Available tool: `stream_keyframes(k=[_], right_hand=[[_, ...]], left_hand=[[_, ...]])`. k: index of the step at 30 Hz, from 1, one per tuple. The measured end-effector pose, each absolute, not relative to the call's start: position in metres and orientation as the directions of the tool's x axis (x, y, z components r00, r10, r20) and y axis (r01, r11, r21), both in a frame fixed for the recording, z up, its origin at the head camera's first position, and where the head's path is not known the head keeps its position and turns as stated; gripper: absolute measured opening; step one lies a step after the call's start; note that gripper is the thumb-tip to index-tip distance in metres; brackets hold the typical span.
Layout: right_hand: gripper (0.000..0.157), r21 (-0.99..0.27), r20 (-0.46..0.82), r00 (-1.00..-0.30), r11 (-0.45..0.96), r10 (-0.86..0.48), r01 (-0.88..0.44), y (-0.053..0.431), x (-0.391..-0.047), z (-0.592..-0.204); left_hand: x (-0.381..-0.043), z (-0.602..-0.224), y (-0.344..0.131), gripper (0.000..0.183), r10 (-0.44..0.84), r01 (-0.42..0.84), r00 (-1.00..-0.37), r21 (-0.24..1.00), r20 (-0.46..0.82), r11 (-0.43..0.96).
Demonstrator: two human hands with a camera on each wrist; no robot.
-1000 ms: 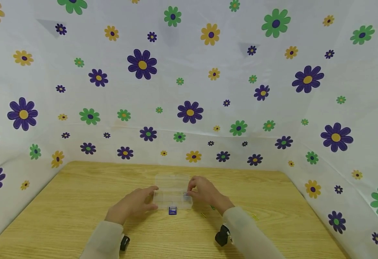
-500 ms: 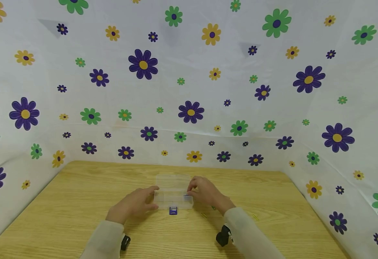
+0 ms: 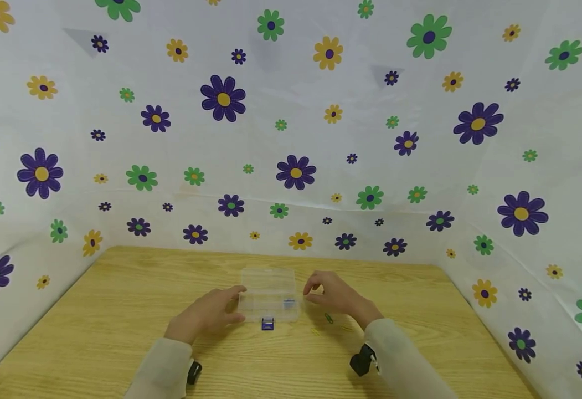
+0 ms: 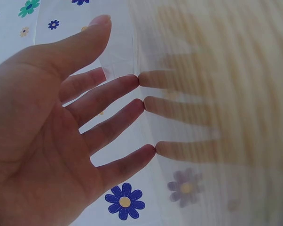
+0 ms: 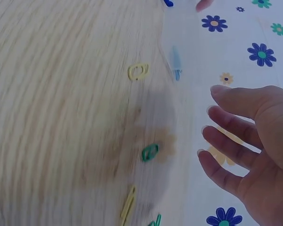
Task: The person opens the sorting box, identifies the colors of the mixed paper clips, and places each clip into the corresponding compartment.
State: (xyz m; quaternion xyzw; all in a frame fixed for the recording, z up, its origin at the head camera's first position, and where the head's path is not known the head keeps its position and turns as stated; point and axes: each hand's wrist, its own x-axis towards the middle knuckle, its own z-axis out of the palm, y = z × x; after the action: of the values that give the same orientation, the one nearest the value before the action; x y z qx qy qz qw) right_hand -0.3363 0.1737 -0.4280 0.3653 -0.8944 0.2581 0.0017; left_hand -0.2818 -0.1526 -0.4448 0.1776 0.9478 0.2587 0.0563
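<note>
Here, the clear plastic box point(image 3: 264, 303) lies with its lid point(image 3: 268, 279) back on the tabletop point(image 3: 136, 293), a blue paper clip point(image 5: 177, 74) in its right end. The left hand point(image 3: 208, 314) sits at its left edge, fingers extended; the right hand point(image 3: 338, 292), empty and relaxed, is just to its right, near green point(image 3: 329, 318) and yellow paper clips point(image 3: 346, 328).

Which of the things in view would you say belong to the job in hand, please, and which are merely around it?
Likely the job:
- box, beside the left hand
- blue piece inside
- yellow clips
- green clips

Merely around:
- table
- flowered sheet
- wrist cameras
</note>
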Motion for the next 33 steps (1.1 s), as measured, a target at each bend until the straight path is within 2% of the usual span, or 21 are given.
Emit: stream_keyframes(k=[7, 15, 23, 33], right_hand=[[0.005, -0.491, 0.110, -0.742, 0.612, -0.662, -0.619, 0.190, -0.332, -0.424], [0.004, -0.450, 0.022, -0.745, 0.659, -0.667, -0.603, 0.208, -0.331, -0.424], [0.008, -0.427, -0.013, -0.762, 0.693, -0.648, -0.582, 0.212, -0.331, -0.427], [0.006, -0.424, -0.048, -0.772, 0.713, -0.634, -0.559, 0.213, -0.330, -0.426]], left_hand=[[-0.282, -0.445, -0.151, 0.065, 0.364, 0.296, -0.931, 0.517, -0.032, 0.803], [-0.281, -0.444, -0.150, 0.065, 0.353, 0.279, -0.935, 0.524, -0.044, 0.805], [-0.282, -0.447, -0.153, 0.065, 0.354, 0.278, -0.934, 0.527, -0.047, 0.803], [-0.282, -0.445, -0.152, 0.065, 0.356, 0.287, -0.934, 0.531, -0.030, 0.797]])
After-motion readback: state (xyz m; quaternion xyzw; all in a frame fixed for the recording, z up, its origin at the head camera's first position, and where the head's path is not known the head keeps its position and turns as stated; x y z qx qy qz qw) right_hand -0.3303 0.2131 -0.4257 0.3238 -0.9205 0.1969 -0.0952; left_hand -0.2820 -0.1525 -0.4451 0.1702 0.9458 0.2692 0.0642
